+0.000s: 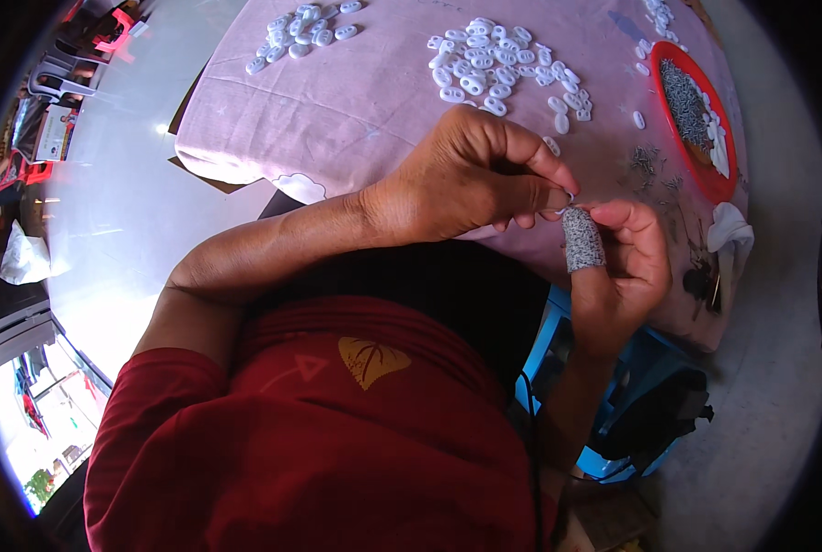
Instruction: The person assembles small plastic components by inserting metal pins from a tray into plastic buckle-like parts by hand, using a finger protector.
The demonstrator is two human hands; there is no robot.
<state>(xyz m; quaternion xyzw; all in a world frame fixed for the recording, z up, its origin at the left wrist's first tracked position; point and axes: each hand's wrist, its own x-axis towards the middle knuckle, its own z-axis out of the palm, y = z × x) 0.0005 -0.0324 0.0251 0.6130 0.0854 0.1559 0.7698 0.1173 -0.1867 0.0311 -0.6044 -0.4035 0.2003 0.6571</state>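
Note:
My left hand (480, 175) is closed in a pinch on a small white piece (566, 202), mostly hidden behind the fingertips. Meeting it from the right, my right hand (627, 253) has its thumb and fingers bent together at the same piece; whatever is between them is too small to make out. A grey speckled finger sleeve (584, 239) covers the right thumb. Beyond the hands lies a spread of white oval plastic pieces with two holes (496, 60). A few dark loose screws (646, 164) are scattered on the pink cloth just past the right hand.
A pink cloth (374, 101) covers the table. Another group of white ovals (298, 32) lies at the far left. At the right edge sits a red tray (651, 83) of screws, near a white rag (729, 230). A blue plastic stool (558, 317) stands below the table's edge.

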